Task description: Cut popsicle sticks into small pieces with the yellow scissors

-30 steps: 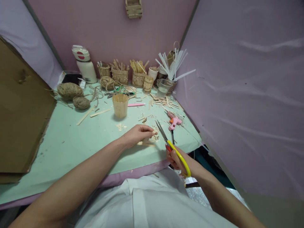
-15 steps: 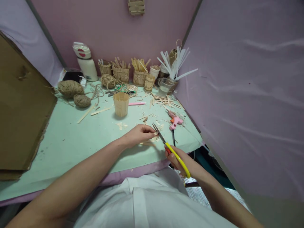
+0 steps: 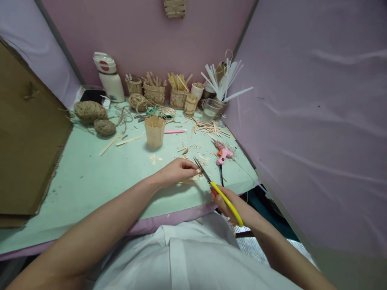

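Observation:
Between the thumb and fingers of my left hand (image 3: 183, 169) is a small piece of wooden stick (image 3: 198, 170), mostly covered by the fingertips. My right hand (image 3: 225, 201) grips yellow-handled scissors (image 3: 204, 171), whose blades lie against the piece beside my left fingertips. Wood shavings and offcuts (image 3: 155, 160) are scattered on the table around the hands. Beyond my left hand, a cup made of wooden sticks (image 3: 155, 133) stands upright on the pale green tabletop (image 3: 99, 177).
A pink glue gun (image 3: 223, 154) lies to the right with its cord trailing to the edge. Twine balls (image 3: 90, 111) and a cream bottle (image 3: 111, 82) are at the back left. Stick-filled baskets (image 3: 154, 94) and white glue sticks (image 3: 225, 80) line the back. Cardboard (image 3: 27, 141) stands left.
The scissor blades have drawn slightly closer together at the small wooden piece. Both hands stay nearly in place, and the view has shifted very slightly.

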### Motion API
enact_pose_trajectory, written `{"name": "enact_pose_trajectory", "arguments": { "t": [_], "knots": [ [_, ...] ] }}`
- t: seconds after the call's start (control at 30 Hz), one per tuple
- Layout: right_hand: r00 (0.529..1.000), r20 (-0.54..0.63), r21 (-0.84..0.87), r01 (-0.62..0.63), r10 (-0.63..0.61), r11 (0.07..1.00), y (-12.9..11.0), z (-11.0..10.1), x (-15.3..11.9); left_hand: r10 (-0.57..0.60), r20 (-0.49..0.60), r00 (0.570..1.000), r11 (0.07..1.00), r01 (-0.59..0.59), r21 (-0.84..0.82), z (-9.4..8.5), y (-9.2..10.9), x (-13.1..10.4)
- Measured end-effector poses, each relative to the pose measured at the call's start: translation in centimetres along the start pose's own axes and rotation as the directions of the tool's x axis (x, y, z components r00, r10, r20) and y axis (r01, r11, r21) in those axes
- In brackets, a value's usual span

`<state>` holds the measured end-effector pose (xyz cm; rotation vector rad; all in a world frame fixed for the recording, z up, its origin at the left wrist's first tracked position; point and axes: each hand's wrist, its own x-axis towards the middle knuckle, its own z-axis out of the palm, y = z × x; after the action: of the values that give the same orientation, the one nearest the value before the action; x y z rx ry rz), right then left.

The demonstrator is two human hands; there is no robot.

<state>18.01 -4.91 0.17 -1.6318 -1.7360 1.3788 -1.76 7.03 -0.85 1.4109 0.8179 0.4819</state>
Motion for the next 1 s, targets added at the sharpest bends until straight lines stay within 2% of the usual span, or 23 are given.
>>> {"name": "enact_pose_trajectory", "arguments": {
  "t": [0.6, 0.87, 1.0],
  "knots": [
    [0.999, 0.002, -0.037, 0.038, -0.037, 0.999, 0.23, -0.08, 0.19, -0.05, 0.034, 0.998, 0.998, 0.052, -0.044, -0.07, -0.35, 0.11],
    [0.998, -0.009, -0.023, -0.059, 0.059, 0.998, -0.19, -0.14, -0.07, -0.044, 0.055, 0.998, 0.999, 0.046, -0.026, -0.21, -0.34, 0.06],
    [1.0, 0.009, 0.019, 0.008, -0.008, 1.0, 0.43, -0.15, 0.22, -0.07, 0.035, 0.997, 0.996, 0.072, -0.047, -0.06, 0.0, -0.05]
  ]
}}
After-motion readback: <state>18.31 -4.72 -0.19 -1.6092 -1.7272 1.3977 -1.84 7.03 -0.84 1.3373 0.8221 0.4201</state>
